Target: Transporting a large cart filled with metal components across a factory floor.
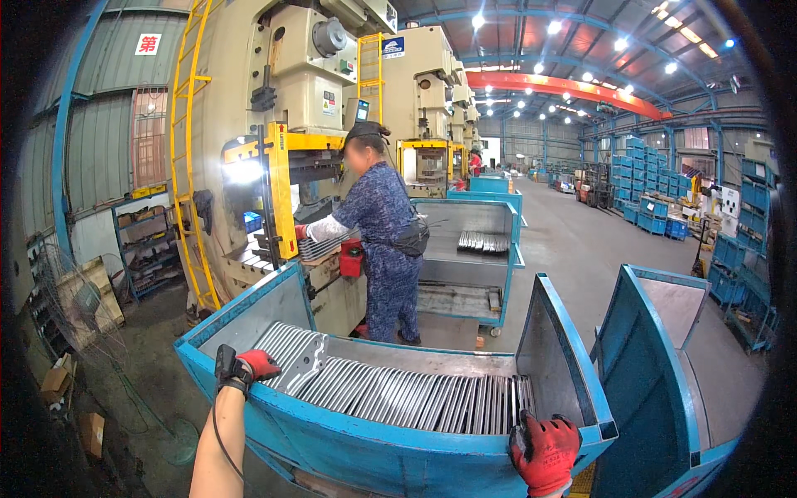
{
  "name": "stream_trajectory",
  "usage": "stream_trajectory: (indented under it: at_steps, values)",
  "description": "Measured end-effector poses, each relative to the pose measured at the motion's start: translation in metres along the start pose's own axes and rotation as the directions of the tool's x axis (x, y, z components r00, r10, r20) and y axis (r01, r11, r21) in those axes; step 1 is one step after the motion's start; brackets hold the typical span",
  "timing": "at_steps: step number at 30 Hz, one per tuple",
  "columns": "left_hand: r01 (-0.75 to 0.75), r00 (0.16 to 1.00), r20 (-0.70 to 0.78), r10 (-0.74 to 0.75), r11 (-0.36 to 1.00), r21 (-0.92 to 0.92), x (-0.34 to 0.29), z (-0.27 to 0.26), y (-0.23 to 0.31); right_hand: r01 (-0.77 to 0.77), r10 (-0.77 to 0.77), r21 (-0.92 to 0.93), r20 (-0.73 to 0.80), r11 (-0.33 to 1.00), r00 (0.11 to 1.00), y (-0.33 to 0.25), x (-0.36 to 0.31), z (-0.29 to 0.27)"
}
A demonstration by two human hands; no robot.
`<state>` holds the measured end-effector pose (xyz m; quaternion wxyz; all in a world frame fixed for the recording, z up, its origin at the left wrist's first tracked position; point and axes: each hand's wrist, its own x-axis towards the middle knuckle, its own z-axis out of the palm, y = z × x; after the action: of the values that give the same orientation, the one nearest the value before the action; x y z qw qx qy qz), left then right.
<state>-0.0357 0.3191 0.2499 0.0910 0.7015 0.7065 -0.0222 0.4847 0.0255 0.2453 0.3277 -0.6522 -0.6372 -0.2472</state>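
Note:
A blue metal cart (390,444) stands right in front of me, holding a long row of thin curved metal strips (398,394). At the row's left end lie flat grey metal plates (299,365) with holes. My left hand (258,364), in a red glove with a black device strapped at the wrist, is closed at the cart's near left rim beside these plates. My right hand (545,452), also red-gloved, curls its fingers over the near rim by the right corner. Its fingertips are partly hidden behind the rim.
A co-worker (378,224) stands at a large press (307,83) beyond the cart. Another blue cart (656,390) stands close on my right, and one (465,249) behind the worker. A fan (87,299) is at the left. Blue crates (635,178) are stacked far right.

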Motion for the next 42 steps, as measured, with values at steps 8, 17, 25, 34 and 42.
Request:
stream_trajectory:
  at_steps: [8, 17, 25, 34, 42]
  values:
    - [-0.014, 1.000, -0.020, 0.015, 0.999, 0.039, -0.005, -0.002, 0.003, 0.008, -0.008, -0.001, 0.008, 1.000, 1.000, -0.001, 0.001, -0.002]
    - [-0.028, 0.999, -0.017, 0.029, 0.999, 0.045, -0.001, 0.000, 0.000, 0.039, -0.040, -0.025, -0.046, 0.999, 0.998, -0.001, 0.001, -0.001]
    - [-0.016, 1.000, -0.016, 0.017, 0.999, 0.050, 0.000, 0.000, 0.003, 0.013, -0.013, -0.015, -0.019, 1.000, 1.000, -0.001, 0.001, 0.000]
    - [-0.012, 1.000, -0.024, 0.013, 0.998, 0.055, -0.001, 0.000, 0.002, 0.019, -0.019, -0.040, -0.012, 0.999, 1.000, -0.001, 0.001, -0.001]
    - [0.005, 1.000, 0.012, -0.005, 0.999, 0.039, -0.013, -0.009, 0.014, 0.005, -0.005, -0.013, 0.029, 1.000, 1.000, 0.000, 0.003, -0.003]
